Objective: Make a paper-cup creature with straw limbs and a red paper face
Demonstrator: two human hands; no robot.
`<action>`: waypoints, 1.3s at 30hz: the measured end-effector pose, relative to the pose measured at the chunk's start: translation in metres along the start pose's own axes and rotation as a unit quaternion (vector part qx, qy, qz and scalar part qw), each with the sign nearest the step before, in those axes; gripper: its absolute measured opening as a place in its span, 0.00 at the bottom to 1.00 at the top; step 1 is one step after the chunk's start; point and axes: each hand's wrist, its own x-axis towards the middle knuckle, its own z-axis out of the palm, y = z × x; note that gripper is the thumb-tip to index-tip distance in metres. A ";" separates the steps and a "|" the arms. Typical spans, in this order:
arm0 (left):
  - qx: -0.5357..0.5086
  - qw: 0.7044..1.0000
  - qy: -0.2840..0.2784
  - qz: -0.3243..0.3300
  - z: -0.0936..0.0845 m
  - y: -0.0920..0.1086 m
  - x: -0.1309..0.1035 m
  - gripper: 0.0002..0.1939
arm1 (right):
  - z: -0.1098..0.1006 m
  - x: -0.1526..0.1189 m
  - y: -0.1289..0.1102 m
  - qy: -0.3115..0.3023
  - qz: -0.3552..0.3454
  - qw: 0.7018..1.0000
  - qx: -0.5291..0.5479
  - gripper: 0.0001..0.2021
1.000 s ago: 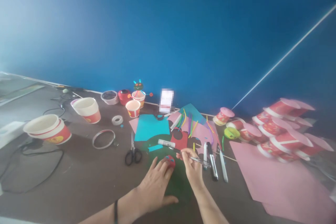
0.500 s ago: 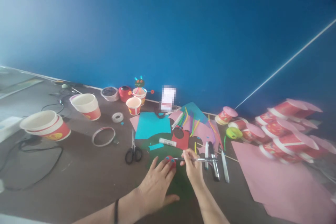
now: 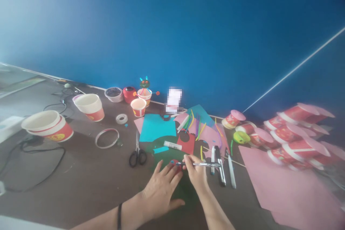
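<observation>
My left hand (image 3: pixel 163 188) lies flat with its fingers spread on dark green paper (image 3: pixel 185 192). Its fingertips press on a small red piece (image 3: pixel 174 162) with blue bits on it. In my right hand (image 3: pixel 196 172) is a slim pen (image 3: pixel 206 164), held nearly level, its tip pointing left at the red piece. Just above the hands lie a glue stick (image 3: pixel 173 145), a blue strip (image 3: pixel 161 150) and red paper (image 3: pixel 188 144) with a round cut-out. Black-handled scissors (image 3: pixel 137 154) rest left of my left hand.
Markers (image 3: pixel 231 172) lie right of my right hand. Pink sheets (image 3: pixel 285 183) and stacked red cups (image 3: pixel 302 147) are at the right. White-and-red cups (image 3: pixel 60 133), a tape roll (image 3: pixel 121 118) and a cable (image 3: pixel 63 158) are at the left. A figure (image 3: pixel 145 84) stands in a cup.
My right hand has moved slightly left, bringing the pen further over the red piece. My left hand stays in place. The view has shifted slightly.
</observation>
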 end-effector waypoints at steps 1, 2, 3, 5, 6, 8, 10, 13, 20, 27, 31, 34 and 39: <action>-0.002 1.000 0.007 -0.001 -0.001 0.001 0.000 0.37 | 0.000 0.000 0.000 -0.001 0.000 1.000 -0.004 0.17; -0.005 1.000 0.014 -0.002 -0.002 0.001 0.000 0.36 | 0.000 0.000 -0.001 -0.002 -0.001 1.000 -0.008 0.17; -0.010 1.000 0.019 -0.004 -0.002 0.002 0.000 0.35 | 0.000 0.000 -0.001 -0.001 -0.002 1.000 -0.012 0.17; -0.016 1.000 0.021 -0.004 -0.003 0.002 0.000 0.34 | -0.001 0.000 -0.002 -0.004 -0.004 1.000 -0.022 0.17; -0.017 1.000 0.020 -0.004 -0.004 0.003 0.000 0.34 | -0.001 0.000 -0.002 -0.005 -0.004 1.000 -0.026 0.18; -0.017 1.000 0.017 -0.006 -0.003 0.003 0.000 0.34 | -0.001 0.000 -0.002 -0.011 -0.005 0.999 -0.035 0.18; -0.016 1.000 0.016 -0.005 -0.002 0.002 0.000 0.35 | 0.000 0.000 -0.002 -0.019 -0.004 0.999 -0.044 0.18; -0.008 1.000 0.020 -0.006 0.001 0.001 0.000 0.35 | 0.000 0.000 0.000 -0.023 -0.004 0.998 -0.050 0.17; 0.007 1.000 0.027 -0.004 0.000 0.000 -0.002 0.34 | 0.002 0.001 0.007 -0.005 0.008 0.999 -0.040 0.18; 0.013 0.999 0.030 -0.005 0.000 0.000 -0.001 0.34 | 0.002 0.001 0.004 -0.007 0.000 0.999 -0.053 0.18; 0.005 1.000 0.028 -0.007 0.002 0.000 -0.001 0.35 | 0.002 0.002 0.006 0.004 0.001 0.999 -0.048 0.18; -0.001 1.000 0.025 -0.009 0.003 -0.001 -0.001 0.35 | 0.002 0.002 0.006 0.001 -0.009 0.999 -0.053 0.17; -0.005 1.000 0.024 -0.009 0.003 -0.001 -0.002 0.35 | 0.001 0.001 0.006 0.005 0.001 0.999 -0.050 0.18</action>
